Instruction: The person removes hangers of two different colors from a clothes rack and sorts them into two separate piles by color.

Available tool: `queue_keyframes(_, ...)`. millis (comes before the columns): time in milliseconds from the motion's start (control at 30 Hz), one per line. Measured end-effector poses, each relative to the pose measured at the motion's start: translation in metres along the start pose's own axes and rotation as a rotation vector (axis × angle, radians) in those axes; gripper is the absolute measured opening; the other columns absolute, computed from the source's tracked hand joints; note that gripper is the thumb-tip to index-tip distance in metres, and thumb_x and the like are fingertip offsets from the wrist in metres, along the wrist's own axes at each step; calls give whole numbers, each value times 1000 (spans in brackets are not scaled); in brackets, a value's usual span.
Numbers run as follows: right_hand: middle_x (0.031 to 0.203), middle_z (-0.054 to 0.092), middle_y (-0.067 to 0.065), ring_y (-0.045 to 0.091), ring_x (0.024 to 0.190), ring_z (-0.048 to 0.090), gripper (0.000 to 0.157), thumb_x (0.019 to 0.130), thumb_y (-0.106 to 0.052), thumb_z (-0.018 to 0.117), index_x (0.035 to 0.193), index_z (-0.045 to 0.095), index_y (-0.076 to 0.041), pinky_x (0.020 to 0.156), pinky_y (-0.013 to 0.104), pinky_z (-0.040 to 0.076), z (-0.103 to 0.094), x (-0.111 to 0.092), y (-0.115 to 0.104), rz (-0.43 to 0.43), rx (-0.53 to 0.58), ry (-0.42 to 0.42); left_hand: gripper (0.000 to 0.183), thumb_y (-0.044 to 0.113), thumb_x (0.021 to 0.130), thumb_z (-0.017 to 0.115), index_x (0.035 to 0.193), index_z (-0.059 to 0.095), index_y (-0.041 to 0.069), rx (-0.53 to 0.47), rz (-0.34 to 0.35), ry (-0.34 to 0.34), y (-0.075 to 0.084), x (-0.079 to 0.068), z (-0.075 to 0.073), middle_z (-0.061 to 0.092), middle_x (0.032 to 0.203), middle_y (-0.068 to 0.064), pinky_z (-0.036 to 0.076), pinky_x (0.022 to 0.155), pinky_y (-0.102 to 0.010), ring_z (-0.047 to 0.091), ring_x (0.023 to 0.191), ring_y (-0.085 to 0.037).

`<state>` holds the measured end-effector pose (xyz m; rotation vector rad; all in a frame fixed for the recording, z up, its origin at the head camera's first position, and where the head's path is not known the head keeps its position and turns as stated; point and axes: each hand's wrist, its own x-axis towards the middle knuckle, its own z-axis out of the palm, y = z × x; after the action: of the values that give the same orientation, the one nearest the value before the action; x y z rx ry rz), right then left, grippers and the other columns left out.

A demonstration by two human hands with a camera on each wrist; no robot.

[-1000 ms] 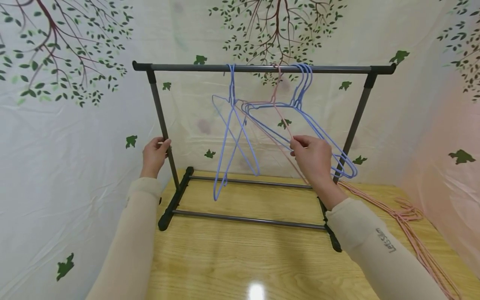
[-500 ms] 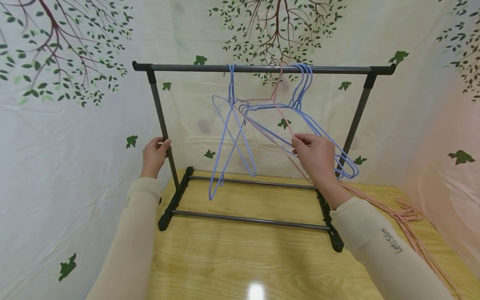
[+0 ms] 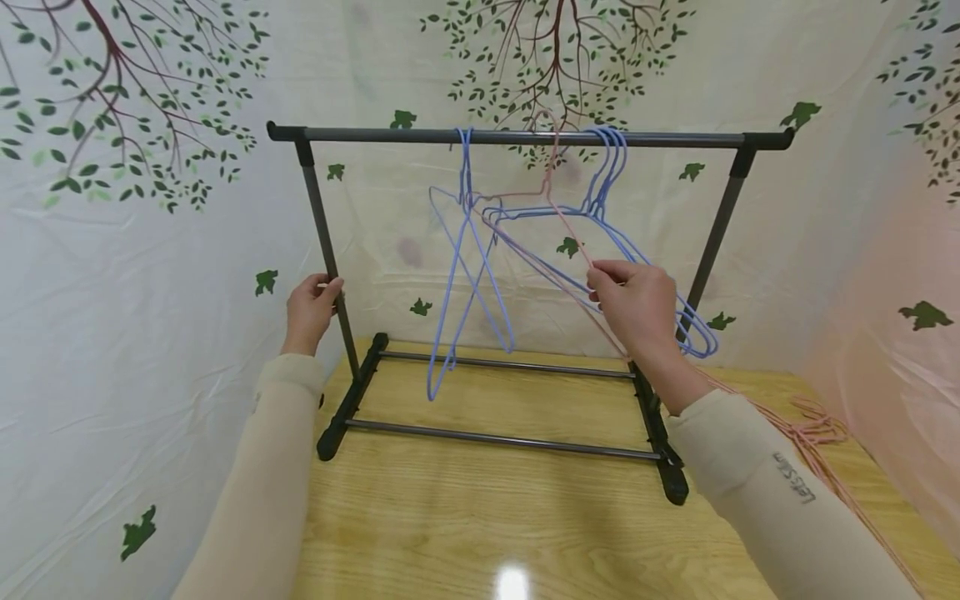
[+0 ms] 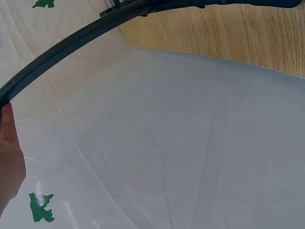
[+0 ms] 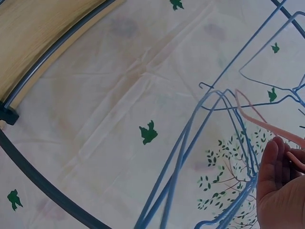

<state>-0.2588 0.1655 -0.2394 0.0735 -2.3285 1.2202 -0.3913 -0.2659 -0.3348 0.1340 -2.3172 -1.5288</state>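
Note:
A pink wire hanger is pinched on its sloping arm by my right hand; its hook rises a little above the top rail of the dark clothes rack. Whether the hook touches the rail I cannot tell. With thumb and fingers my left hand grips the rack's left upright. Several blue hangers hang to the right of the pink one, and more blue hangers hang to its left, turned edge-on. In the right wrist view, the pink hanger runs into the fingers.
Several pink hangers lie in a bundle on the wooden table, right of the rack. Two lower bars join the rack's feet. A patterned cloth hangs behind and at the sides.
My right hand has moved slightly right and up with the pink hanger, whose hook now stands higher above the rail. The left-side blue hangers swing slightly. My left hand stays put.

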Motion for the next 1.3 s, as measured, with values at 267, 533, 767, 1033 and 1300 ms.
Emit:
queue_keyframes(267,100,74,13,9,77,69,30,99,-26,61,118,73,-6,64,16,51,-6,1,3,-11,19,15,51,45,102,50,133,54,4,0,-8,-6,0,1,0,60,120,-18,48,99,-43,60,106,-28)
queue_keyframes(533,98,74,13,4,74,66,31,99,-30,62,118,74,-8,60,17,49,-10,0,5,-33,5,28,49,44,102,51,131,55,5,-1,-4,0,-1,3,1,61,117,-17,49,98,-42,61,102,-27)
queue_keyframes(767,94,74,14,20,79,71,31,99,-29,63,116,74,-6,54,17,47,-8,-7,14,-117,-25,49,50,45,102,51,131,55,4,9,-5,6,-1,1,1,61,117,-17,50,97,-42,61,101,-26)
queue_keyframes(1033,91,74,13,12,74,68,29,98,-26,64,114,75,-5,52,16,47,-7,-18,31,-149,-13,73,53,47,102,49,133,54,4,15,-10,-1,0,-1,1,61,119,-18,49,98,-42,61,104,-27)
queue_keyframes(1300,90,75,13,-10,66,59,23,96,-20,67,109,77,-4,52,12,45,-5,-29,51,-226,-17,154,53,46,102,50,133,54,4,16,0,4,0,-1,1,60,118,-18,49,97,-43,61,104,-29)
